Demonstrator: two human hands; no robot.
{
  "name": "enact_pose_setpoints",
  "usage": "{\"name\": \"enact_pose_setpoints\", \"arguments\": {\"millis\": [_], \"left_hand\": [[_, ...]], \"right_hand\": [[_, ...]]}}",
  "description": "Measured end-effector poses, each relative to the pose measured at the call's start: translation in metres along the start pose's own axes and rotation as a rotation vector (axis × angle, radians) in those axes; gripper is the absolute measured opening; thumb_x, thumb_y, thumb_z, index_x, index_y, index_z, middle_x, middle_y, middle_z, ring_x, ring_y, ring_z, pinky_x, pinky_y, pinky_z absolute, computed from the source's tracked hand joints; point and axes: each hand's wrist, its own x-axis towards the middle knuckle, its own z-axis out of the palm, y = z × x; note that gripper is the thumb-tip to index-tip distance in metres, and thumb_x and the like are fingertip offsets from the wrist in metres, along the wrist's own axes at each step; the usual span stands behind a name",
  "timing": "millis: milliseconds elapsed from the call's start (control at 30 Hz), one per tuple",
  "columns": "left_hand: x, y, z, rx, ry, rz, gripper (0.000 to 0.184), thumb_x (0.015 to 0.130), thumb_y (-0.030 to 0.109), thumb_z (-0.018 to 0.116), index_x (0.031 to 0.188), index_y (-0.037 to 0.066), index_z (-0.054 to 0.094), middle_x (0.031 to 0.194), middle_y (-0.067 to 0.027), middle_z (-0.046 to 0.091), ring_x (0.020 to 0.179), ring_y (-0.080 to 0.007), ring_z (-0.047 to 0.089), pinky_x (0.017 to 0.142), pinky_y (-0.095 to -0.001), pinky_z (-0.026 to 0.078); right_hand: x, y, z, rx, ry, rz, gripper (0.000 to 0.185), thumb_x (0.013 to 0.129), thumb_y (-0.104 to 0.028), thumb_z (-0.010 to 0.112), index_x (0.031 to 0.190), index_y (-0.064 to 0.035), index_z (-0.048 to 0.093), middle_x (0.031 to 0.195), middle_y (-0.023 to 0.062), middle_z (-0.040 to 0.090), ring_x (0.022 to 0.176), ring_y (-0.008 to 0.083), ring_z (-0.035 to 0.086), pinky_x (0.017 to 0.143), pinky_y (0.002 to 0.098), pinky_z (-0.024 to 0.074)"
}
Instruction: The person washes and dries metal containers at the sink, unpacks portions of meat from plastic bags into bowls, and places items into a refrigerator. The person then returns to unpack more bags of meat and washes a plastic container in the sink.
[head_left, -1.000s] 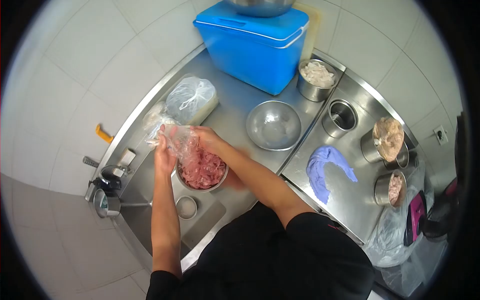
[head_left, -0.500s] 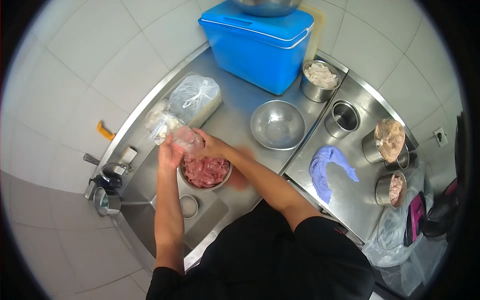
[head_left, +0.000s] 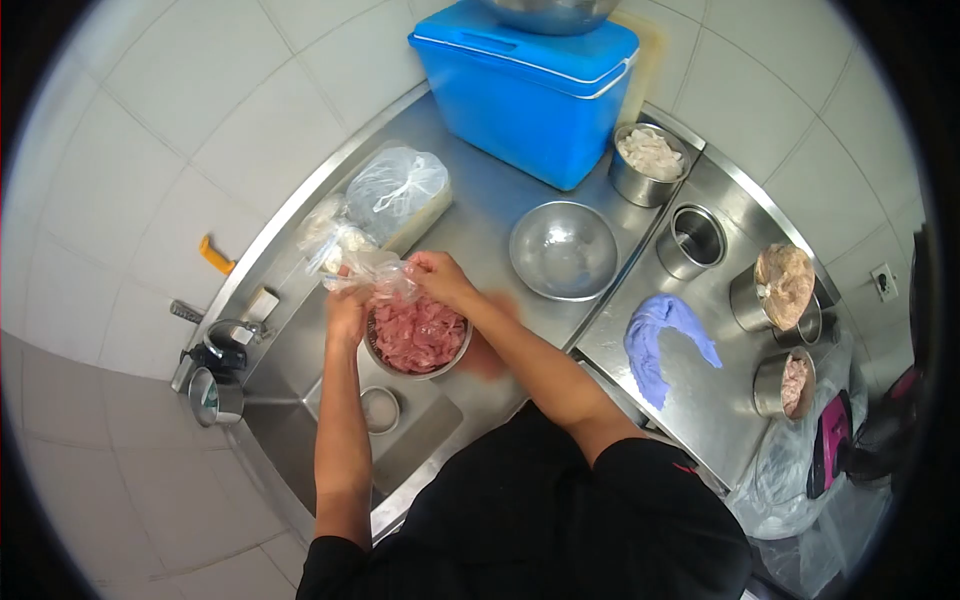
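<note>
A clear plastic bag [head_left: 385,277] is stretched between my hands, just above the far rim of a metal bowl. Closed on the bag's left side is my left hand [head_left: 347,312]. My right hand [head_left: 440,278] pinches its right side. Beneath them, cut raw meat [head_left: 415,335] fills the bowl, which stands at the sink's edge. Behind my left hand sits another clear bag [head_left: 335,240] with whitish contents. Whether anything is left inside the held bag I cannot tell.
A wrapped container [head_left: 400,190], a blue cooler [head_left: 525,95] and a metal bowl [head_left: 563,250] stand on the steel counter. To the right are a purple cloth [head_left: 655,345] and several metal pots. The sink [head_left: 290,430] with its tap [head_left: 225,335] lies left.
The bag has been pulled wider and its pinkish bulk no longer shows. My right hand has turned and moved slightly right; my left hand is a little lower. The view has shifted slightly.
</note>
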Motion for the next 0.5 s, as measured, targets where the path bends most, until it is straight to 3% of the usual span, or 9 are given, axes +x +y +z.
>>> {"name": "enact_pose_setpoints", "arguments": {"millis": [67, 167, 233, 267, 300, 367, 400, 433, 500], "left_hand": [[0.005, -0.008, -0.003, 0.044, 0.015, -0.009, 0.066, 0.080, -0.008, 0.051, 0.138, 0.001, 0.021, 0.111, -0.0145, 0.056, 0.094, -0.0225, 0.059, 0.083, -0.0353, 0.051], [0.004, -0.018, 0.007, -0.144, -0.052, 0.086, 0.059, 0.084, 0.006, 0.060, 0.133, -0.001, 0.029, 0.107, -0.0123, 0.057, 0.089, -0.0189, 0.060, 0.079, -0.0318, 0.051], [-0.006, -0.011, 0.021, -0.072, -0.119, 0.008, 0.050, 0.084, 0.016, 0.064, 0.125, -0.001, 0.039, 0.105, -0.0098, 0.058, 0.085, -0.0151, 0.059, 0.072, -0.0268, 0.049], [-0.020, -0.011, 0.032, 0.163, -0.091, 0.079, 0.033, 0.085, 0.020, 0.064, 0.110, 0.002, 0.052, 0.099, -0.0068, 0.060, 0.082, -0.0122, 0.057, 0.066, -0.0246, 0.046], [-0.013, -0.021, 0.021, 0.167, -0.092, 0.076, 0.033, 0.085, 0.020, 0.064, 0.110, 0.002, 0.052, 0.099, -0.0068, 0.060, 0.082, -0.0122, 0.057, 0.066, -0.0246, 0.046], [0.010, -0.050, -0.013, 0.589, -0.165, -0.080, 0.020, 0.084, 0.016, 0.064, 0.099, 0.003, 0.059, 0.092, -0.0039, 0.061, 0.081, -0.0106, 0.056, 0.063, -0.0240, 0.044], [0.005, -0.050, -0.007, 0.410, -0.098, -0.049, 0.012, 0.080, 0.006, 0.062, 0.091, 0.003, 0.062, 0.087, -0.0027, 0.061, 0.080, -0.0098, 0.056, 0.065, -0.0249, 0.045], [0.002, -0.047, -0.002, 0.411, -0.091, -0.047, 0.012, 0.080, 0.006, 0.062, 0.091, 0.003, 0.062, 0.087, -0.0027, 0.061, 0.080, -0.0098, 0.056, 0.065, -0.0249, 0.045], [-0.002, -0.040, 0.003, -0.039, -0.038, -0.077, 0.024, 0.073, -0.007, 0.053, 0.095, -0.002, 0.060, 0.089, -0.0060, 0.063, 0.076, -0.0106, 0.057, 0.067, -0.0231, 0.047]], "right_hand": [[0.003, 0.006, 0.002, 0.035, 0.017, -0.023, 0.014, 0.084, -0.014, 0.058, 0.086, -0.0007, 0.062, 0.072, 0.0030, 0.060, 0.065, 0.0098, 0.054, 0.060, 0.0271, 0.0451], [0.005, 0.007, 0.006, 0.116, 0.053, -0.046, 0.014, 0.084, -0.014, 0.059, 0.086, -0.0011, 0.061, 0.073, 0.0023, 0.060, 0.066, 0.0097, 0.054, 0.061, 0.0265, 0.0447], [0.007, 0.004, 0.009, 0.163, 0.071, -0.050, 0.013, 0.085, -0.014, 0.059, 0.086, -0.0013, 0.061, 0.072, 0.0019, 0.059, 0.067, 0.0093, 0.054, 0.061, 0.0261, 0.0444], [0.009, 0.003, 0.010, 0.219, 0.060, -0.043, 0.013, 0.085, -0.015, 0.059, 0.087, -0.0015, 0.061, 0.073, 0.0019, 0.060, 0.067, 0.0091, 0.054, 0.061, 0.0259, 0.0443], [0.011, 0.002, 0.011, 0.277, 0.046, -0.035, 0.014, 0.085, -0.015, 0.059, 0.087, -0.0016, 0.061, 0.074, 0.0018, 0.060, 0.067, 0.0088, 0.053, 0.062, 0.0258, 0.0442], [0.012, -0.006, 0.007, 0.265, 0.023, -0.003, 0.013, 0.085, -0.014, 0.059, 0.090, -0.0019, 0.061, 0.076, 0.0019, 0.060, 0.069, 0.0084, 0.054, 0.063, 0.0247, 0.0447], [0.014, -0.008, 0.004, 0.250, -0.001, 0.025, 0.013, 0.086, -0.013, 0.059, 0.092, -0.0022, 0.061, 0.078, 0.0020, 0.060, 0.071, 0.0080, 0.055, 0.064, 0.0235, 0.0452], [0.015, -0.009, 0.002, 0.252, -0.007, 0.025, 0.013, 0.086, -0.013, 0.059, 0.092, -0.0022, 0.061, 0.078, 0.0020, 0.060, 0.071, 0.0080, 0.055, 0.064, 0.0235, 0.0452], [0.015, -0.010, -0.004, 0.164, 0.074, 0.020, 0.015, 0.085, -0.014, 0.060, 0.094, -0.0014, 0.061, 0.079, 0.0024, 0.060, 0.071, 0.0085, 0.055, 0.064, 0.0240, 0.0452]]}}
